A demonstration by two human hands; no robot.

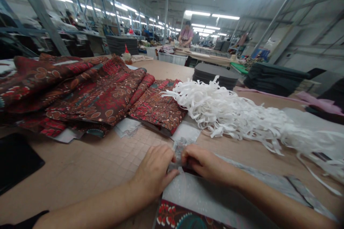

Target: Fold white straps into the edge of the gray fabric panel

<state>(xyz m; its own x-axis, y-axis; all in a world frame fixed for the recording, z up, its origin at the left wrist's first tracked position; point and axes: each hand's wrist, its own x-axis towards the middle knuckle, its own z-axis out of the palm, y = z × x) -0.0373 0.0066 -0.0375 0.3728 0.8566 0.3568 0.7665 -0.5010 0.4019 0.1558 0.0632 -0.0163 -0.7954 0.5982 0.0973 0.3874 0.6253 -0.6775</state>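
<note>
Together, both hands [158, 164] [201, 161] gripping pale fabric [193, 189], white strips [223, 107] beyond.

fabric piece [188, 189] — mostly pale, dark-red print nearest, far end crumpled

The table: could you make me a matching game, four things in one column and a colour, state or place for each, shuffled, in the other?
Things
1. Strips
2. Bottle
3. Cloth pile
4. Left hand

Descriptions
A. Upright, with a red tip
B. Close beside the right hand, at some crumpled grey material
C. White, in a tangled heap
D. Brown and red, with a leafy pattern

Right pairs: 1-C, 2-A, 3-D, 4-B
</note>
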